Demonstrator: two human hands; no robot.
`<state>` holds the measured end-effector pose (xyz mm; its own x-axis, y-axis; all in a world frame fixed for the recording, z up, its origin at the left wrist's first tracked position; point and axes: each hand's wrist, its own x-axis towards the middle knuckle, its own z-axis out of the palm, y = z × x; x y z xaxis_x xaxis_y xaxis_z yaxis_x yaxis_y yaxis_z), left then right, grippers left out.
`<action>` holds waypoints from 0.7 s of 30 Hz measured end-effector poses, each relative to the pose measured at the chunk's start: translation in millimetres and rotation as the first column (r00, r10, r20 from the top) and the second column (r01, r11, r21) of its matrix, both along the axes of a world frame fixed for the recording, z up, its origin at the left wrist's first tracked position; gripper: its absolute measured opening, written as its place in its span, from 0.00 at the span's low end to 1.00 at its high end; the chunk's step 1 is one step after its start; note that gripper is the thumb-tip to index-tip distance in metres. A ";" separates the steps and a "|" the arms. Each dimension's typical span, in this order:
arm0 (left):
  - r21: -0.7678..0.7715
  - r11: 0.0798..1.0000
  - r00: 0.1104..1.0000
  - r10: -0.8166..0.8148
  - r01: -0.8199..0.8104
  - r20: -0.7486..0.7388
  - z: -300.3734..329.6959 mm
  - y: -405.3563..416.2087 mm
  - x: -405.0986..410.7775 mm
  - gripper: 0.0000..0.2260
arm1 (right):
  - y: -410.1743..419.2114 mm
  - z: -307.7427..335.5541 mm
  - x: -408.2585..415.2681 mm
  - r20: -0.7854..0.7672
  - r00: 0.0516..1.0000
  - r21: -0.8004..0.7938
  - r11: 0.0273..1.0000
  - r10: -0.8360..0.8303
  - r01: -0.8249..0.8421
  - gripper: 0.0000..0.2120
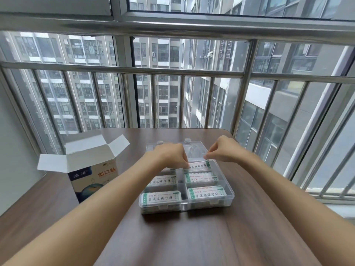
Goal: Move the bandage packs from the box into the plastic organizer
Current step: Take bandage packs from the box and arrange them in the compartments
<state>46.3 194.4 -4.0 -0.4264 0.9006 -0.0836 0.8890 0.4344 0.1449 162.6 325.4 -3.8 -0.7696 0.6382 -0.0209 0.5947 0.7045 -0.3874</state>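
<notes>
A clear plastic organizer (229,191) sits open on the brown table, its lid (194,150) lying flat behind it. Several white bandage packs with green ends lie in its compartments, such as one at the front left (161,198) and one at the front right (206,192). Another bandage pack (197,165) lies over the back right compartment. My left hand (171,153) pinches its left end and my right hand (221,149) pinches its right end. The blue and white cardboard box (90,181) stands at the left with its flaps open.
The table (211,237) ends at a rounded far right corner near a metal window railing (123,71). A white wall lies to the left of the box. Both of my forearms reach across the table's front.
</notes>
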 end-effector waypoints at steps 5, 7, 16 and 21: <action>0.003 1.000 1.000 0.004 -0.004 -0.010 -0.8 4.6 1.4 0.12 | -6.4 8.0 -3.8 0.196 0.976 0.109 0.991 -0.098 0.078 0.13; -0.016 1.000 1.000 0.008 -0.008 -0.012 0.3 5.3 1.9 0.13 | -11.4 10.7 -3.7 0.220 0.967 0.147 0.985 -0.127 0.096 0.13; 0.009 0.998 0.999 0.055 -0.055 0.000 2.6 5.6 -6.4 0.10 | -14.8 11.4 -11.0 0.326 0.938 0.073 0.992 -0.118 0.099 0.10; 0.008 0.999 0.998 0.049 -0.048 -0.028 5.3 7.4 -2.6 0.12 | -19.3 13.1 -6.9 0.313 0.941 0.143 0.986 -0.131 0.089 0.12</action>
<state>43.6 201.8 1.3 -0.4718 0.8794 -0.0639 0.8707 0.4761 0.1232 155.6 306.1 9.3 -0.6601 0.7318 -0.1696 0.7491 0.6579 -0.0769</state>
